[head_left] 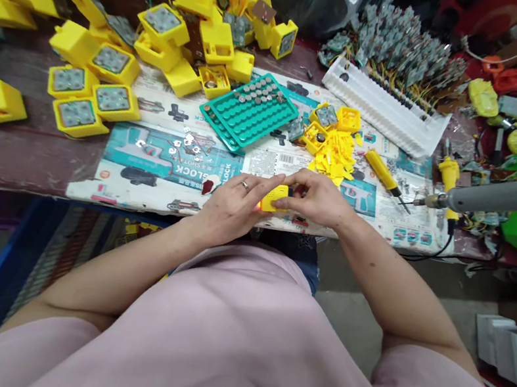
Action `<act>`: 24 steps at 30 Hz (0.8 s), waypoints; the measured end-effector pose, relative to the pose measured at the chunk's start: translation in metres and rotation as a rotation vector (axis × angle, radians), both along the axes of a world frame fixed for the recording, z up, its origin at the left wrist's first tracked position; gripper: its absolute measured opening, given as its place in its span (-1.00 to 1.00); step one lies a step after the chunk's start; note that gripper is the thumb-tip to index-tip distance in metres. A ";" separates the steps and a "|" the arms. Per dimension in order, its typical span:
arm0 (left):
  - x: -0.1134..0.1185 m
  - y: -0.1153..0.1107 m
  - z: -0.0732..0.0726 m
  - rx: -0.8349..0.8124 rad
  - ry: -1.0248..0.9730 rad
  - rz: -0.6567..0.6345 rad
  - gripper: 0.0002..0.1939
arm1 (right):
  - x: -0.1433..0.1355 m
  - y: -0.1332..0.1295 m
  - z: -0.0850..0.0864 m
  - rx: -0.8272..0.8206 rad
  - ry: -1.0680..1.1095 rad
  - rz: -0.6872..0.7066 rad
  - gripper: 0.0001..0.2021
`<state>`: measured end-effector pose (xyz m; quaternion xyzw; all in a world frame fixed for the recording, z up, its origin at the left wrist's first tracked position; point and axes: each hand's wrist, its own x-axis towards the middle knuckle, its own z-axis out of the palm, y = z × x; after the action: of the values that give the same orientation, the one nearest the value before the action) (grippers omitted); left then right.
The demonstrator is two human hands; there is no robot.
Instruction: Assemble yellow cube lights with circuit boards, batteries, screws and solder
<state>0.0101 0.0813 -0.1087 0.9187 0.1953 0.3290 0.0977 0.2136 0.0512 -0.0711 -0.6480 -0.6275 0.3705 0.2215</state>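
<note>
Between my two hands, just above the front edge of the printed cardboard sheet (163,193), is a small yellow plastic housing (275,199). My left hand (237,200) wears a ring and has its fingers closed against the housing's left and far side. From the right, my right hand (320,199) pinches the same housing with thumb and fingers. Its underside is hidden by my hands. Just beyond them lies a pile of small yellow plastic pieces (335,154), beside a few open yellow housings (349,119). A green tray (247,111) holding several round metal cells sits farther left.
Many yellow housings (112,61) are heaped at the left and back. A white rack (384,105) with wired circuit boards stands at the back right. A yellow-handled screwdriver (382,171), a soldering iron (449,174) and a grey rod-like tool (513,192) are to the right.
</note>
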 end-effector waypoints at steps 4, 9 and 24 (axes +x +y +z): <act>0.001 -0.001 0.000 -0.013 -0.001 0.000 -0.25 | -0.001 -0.001 -0.006 0.004 0.082 -0.044 -0.69; -0.003 0.000 -0.005 -0.102 -0.042 -0.005 -0.30 | 0.000 -0.012 -0.011 0.101 0.099 -0.043 -0.63; 0.009 -0.004 0.046 -2.205 -0.768 -0.004 -0.75 | -0.029 -0.031 0.010 0.374 0.329 -0.236 -0.56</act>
<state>0.0192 0.0776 -0.0627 0.1765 0.3314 0.2373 0.8960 0.1850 0.0200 -0.0610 -0.5954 -0.5609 0.3202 0.4779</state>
